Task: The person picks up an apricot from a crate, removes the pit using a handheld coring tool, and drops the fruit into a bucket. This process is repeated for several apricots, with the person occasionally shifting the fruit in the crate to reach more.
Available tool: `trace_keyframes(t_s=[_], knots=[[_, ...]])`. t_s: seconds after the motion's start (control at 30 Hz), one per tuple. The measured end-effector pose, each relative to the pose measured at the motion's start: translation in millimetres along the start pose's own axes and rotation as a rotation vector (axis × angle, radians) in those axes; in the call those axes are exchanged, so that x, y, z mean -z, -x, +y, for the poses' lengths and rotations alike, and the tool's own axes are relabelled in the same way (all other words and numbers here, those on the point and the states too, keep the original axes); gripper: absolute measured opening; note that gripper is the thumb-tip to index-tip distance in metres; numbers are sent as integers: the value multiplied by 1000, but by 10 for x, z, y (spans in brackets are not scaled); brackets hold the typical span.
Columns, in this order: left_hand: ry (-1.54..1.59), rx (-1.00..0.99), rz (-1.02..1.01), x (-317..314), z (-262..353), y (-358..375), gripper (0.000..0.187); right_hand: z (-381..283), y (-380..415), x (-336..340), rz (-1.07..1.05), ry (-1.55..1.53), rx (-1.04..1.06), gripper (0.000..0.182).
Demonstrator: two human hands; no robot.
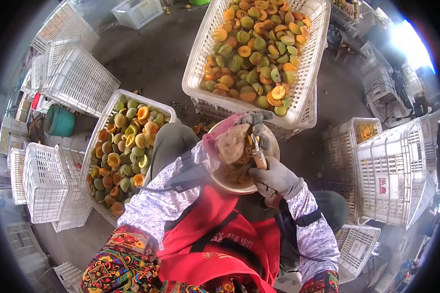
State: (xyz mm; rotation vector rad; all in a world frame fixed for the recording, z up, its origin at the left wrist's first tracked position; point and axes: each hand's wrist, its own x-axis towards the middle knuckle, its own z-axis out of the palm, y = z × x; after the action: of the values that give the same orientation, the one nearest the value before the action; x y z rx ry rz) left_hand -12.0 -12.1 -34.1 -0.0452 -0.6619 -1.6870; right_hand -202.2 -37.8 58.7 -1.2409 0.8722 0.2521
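My left hand (237, 139), in a worn pink and grey glove, is curled above a cream bucket (228, 186) between my knees. A bit of yellow peach (251, 141) shows at its fingers; the rest is hidden. My right hand (277, 179), grey-gloved, grips a wooden-handled knife (259, 157). Its narrow metal end points up to the left fingers and meets the fruit there; the tip is hidden. Scraps lie inside the bucket. In front stands a white crate (193, 80) heaped with halved peaches (254, 53), and another white crate (95, 132) of halves sits beside my left knee.
Stacked white crates (391, 171) stand on the right, with more crates (78, 78) at the upper left and crates (49, 178) at the left. A green bucket (60, 120) rests on its side near them. Dark floor (146, 53) shows between, with scraps on it.
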Motion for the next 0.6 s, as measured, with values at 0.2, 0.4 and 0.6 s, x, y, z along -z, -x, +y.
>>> trace_keyframes(t_s=[0.2, 0.4, 0.6], knots=[[114, -3, 298, -45, -49, -55, 52, -174, 86, 92, 42, 169, 59, 20], [14, -107, 536, 53, -156, -15, 36, -81, 21, 146, 256, 396, 197, 22], [-189, 24, 579, -295, 5, -80, 23, -254, 143, 3, 159, 325, 181, 21]])
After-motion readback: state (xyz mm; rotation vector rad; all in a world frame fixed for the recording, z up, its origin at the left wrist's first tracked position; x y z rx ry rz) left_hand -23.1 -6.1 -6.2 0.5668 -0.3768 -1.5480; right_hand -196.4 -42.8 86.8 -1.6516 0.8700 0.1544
